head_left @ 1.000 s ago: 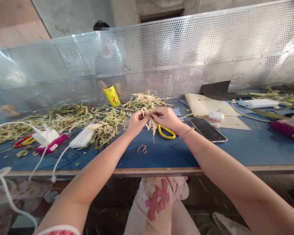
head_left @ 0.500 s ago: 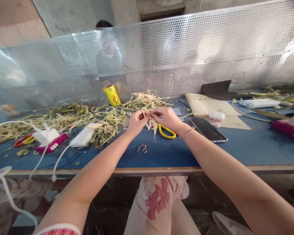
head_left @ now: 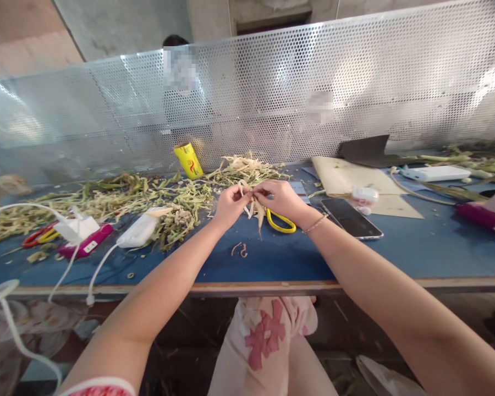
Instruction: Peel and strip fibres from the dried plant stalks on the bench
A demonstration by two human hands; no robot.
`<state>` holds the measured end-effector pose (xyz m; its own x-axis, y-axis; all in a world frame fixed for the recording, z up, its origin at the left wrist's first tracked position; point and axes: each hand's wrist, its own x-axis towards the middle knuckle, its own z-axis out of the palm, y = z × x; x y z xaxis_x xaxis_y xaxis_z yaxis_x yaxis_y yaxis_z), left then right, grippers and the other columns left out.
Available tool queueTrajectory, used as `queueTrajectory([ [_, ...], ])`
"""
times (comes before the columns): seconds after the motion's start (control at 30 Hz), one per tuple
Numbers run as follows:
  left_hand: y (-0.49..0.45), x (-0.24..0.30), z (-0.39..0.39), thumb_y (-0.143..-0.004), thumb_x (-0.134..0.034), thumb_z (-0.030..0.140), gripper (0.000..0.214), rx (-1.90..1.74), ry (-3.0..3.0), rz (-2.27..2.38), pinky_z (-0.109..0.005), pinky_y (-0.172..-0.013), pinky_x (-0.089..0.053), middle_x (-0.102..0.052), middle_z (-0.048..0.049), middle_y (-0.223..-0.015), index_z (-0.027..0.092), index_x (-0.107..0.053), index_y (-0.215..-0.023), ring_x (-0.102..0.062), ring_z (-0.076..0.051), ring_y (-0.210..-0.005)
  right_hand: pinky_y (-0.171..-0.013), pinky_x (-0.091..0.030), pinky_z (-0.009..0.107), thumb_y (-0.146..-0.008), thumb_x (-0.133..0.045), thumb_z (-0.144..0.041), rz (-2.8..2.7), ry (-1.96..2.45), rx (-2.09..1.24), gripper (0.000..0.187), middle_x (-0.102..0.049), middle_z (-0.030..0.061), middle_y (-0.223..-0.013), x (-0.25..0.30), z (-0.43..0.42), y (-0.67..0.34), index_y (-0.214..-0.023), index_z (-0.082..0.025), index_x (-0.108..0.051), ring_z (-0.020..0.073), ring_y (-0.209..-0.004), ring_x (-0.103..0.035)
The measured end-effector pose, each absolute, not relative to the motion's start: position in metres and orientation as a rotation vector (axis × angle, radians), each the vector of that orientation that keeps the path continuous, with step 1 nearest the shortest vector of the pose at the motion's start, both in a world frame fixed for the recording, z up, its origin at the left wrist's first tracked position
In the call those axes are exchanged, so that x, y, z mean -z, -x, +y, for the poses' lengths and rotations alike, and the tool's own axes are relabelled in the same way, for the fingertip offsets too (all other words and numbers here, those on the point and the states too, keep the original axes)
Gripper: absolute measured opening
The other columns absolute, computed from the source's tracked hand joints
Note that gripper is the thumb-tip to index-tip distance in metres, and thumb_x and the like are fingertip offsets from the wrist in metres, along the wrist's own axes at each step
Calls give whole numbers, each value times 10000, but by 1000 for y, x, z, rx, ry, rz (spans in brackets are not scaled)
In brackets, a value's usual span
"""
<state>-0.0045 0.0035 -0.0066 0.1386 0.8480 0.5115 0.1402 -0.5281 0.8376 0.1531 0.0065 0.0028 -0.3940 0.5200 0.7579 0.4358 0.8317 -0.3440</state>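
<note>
Blue table [head_left: 297, 261]; hands [head_left: 231, 205] partly hide pale plant strips [head_left: 259, 221].

The left arm [head_left: 167, 280] stretches in from the near left, the right arm [head_left: 367, 275] from the near right; I see left hand [head_left: 230, 206] and right hand [head_left: 284, 198] close together, fingers [head_left: 264, 188] curled, pinching.
</note>
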Motion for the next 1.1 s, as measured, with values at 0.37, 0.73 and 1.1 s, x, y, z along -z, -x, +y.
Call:
queueTrajectory([
  [0.37, 3, -1, -4, -629, -591, 219, 107, -1481, -1864, 1036, -204, -504, -359, -477, 39, -533, 156, -505, -614, -457, -76, -513, -618, -441, 230, -694, -498, -126, -1979, 723, -305, 155, -636, 24, -704, -4, 4, -150, -760, -151, -636, 107, -642, -558],
  [0.73, 5, 1, -4, -642, -567, 194, 108, -1484, -1942, 996, -208, -504, -337, -462, 35, -564, 162, -470, -605, -413, -66, -517, -607, -437, 230, -729, -465, -150, -1972, 711, -490, 180, -629, 15, -703, -4, 6, -152, -797, -146, -631, 93, -627, -546],
  [1.1, 2, -4, -10, -636, -568, 192, 99, -1454, -1899, 989, -212, -509, -344, -466, 37, -549, 165, -478, -605, -427, -71, -514, -664, -497, 263, -722, -514, -205, -1885, 700, -788, 123, -643, 25, -722, -4, 7, -152, -773, -149, -610, 104, -665, -599],
])
